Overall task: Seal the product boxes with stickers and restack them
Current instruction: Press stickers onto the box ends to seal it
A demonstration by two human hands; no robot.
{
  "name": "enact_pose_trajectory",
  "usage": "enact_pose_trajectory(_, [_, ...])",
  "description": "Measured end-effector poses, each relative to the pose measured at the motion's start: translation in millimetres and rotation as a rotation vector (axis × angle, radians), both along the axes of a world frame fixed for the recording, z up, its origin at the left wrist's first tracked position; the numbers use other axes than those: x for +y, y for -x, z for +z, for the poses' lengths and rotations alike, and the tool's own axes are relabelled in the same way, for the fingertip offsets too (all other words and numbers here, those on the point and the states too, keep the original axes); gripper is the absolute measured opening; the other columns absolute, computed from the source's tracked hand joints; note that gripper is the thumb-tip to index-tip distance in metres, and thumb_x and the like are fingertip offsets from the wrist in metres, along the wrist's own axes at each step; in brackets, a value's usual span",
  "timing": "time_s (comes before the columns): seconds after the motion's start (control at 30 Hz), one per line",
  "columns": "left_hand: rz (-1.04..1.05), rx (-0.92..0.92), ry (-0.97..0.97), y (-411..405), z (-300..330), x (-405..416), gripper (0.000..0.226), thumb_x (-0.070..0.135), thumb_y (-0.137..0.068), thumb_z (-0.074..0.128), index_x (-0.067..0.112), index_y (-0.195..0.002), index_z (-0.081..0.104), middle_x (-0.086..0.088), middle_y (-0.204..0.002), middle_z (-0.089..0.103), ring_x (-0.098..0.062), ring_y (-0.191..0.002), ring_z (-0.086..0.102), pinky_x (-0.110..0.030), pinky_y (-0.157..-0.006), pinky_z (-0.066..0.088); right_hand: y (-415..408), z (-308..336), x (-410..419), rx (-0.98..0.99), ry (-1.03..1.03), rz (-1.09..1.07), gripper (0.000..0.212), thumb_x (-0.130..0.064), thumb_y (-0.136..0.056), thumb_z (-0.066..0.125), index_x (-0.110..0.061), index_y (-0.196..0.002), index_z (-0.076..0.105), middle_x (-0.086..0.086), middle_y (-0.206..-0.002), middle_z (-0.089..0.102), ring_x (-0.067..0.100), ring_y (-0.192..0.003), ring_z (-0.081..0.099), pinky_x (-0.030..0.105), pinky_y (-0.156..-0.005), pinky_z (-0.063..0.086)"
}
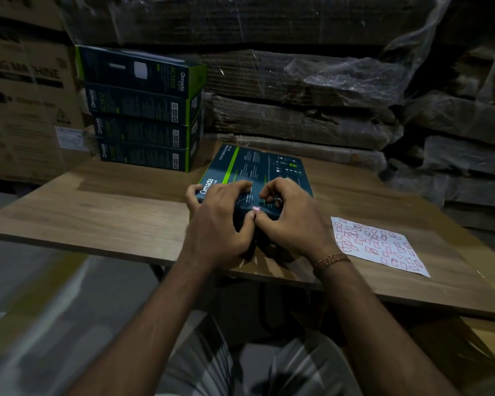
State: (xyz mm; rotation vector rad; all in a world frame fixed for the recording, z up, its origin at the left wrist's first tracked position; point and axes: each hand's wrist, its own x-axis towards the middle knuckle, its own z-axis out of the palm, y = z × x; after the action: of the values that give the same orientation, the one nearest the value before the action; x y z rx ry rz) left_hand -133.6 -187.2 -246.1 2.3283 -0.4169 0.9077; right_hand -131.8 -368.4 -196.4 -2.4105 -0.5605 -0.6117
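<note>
A dark blue and green product box [257, 167] lies flat on the wooden table [112, 212], its near edge toward me. A small pink sticker [256, 208] sits on that near edge. My left hand [220, 221] grips the box's near left corner, its thumb beside the sticker. My right hand [289, 218] holds the near right part with curled fingers on top, its thumb pressing just below the sticker. A stack of several matching boxes [143, 110] stands at the table's back left.
A white sticker sheet [377, 244] with several red stickers lies on the table to the right of my hands. Plastic-wrapped flat cardboard [297, 81] is piled behind the table. A large brown carton [26, 95] stands at the left.
</note>
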Motion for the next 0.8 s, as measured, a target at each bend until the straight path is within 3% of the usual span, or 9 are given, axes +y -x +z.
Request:
enact_pose_trajectory(0.17, [-0.004, 0.001, -0.009, -0.6, -0.3, 0.5, 0.057, 0.044, -0.091, 0.059, 0.031, -0.146, 0.053, 0.015, -0.133, 0.065, -0.007, -0.131, 0.054, -0.061, -0.122, 0.018, 0.1, -0.4, -1.8, 0.002, 0.020, 0.012, 0.032, -0.026, -0.083, 0.080, -0.024, -0.108, 0.061, -0.015, -0.102, 0.056, -0.003, -0.093, 0.054, 0.003, -0.074, 0.040])
enact_pose_trajectory(0.37, [-0.005, 0.004, 0.014, 0.0, 0.7, 0.0, 0.054, 0.049, -0.095, 0.057, 0.032, -0.146, 0.053, 0.016, -0.132, 0.066, -0.005, -0.129, 0.054, -0.060, -0.122, 0.018, -2.7, -2.3, -1.4, -0.012, 0.012, 0.002, 0.029, -0.035, -0.084, 0.079, -0.028, -0.105, 0.060, -0.014, -0.101, 0.057, 0.000, -0.091, 0.055, 0.005, -0.071, 0.041])
enact_pose_trajectory(0.6, [-0.004, 0.010, -0.012, 0.1, 0.4, 1.0, 0.059, 0.043, -0.090, 0.060, 0.031, -0.148, 0.052, 0.015, -0.132, 0.066, -0.007, -0.130, 0.055, -0.063, -0.121, 0.019, -2.4, -2.3, -2.5, -0.009, 0.024, 0.024, 0.032, -0.027, -0.082, 0.081, -0.025, -0.107, 0.061, -0.013, -0.103, 0.056, 0.004, -0.095, 0.055, 0.010, -0.072, 0.043])
enact_pose_trajectory(0.8, [-0.017, 0.014, 0.010, 1.8, 2.1, 0.3, 0.057, 0.047, -0.093, 0.059, 0.033, -0.147, 0.051, 0.017, -0.132, 0.065, -0.006, -0.129, 0.056, -0.061, -0.121, 0.019, -4.3, -3.4, -3.1, -0.029, -0.023, 0.038, 0.029, -0.031, -0.083, 0.082, -0.027, -0.102, 0.061, -0.012, -0.100, 0.059, 0.001, -0.089, 0.055, 0.007, -0.071, 0.040])
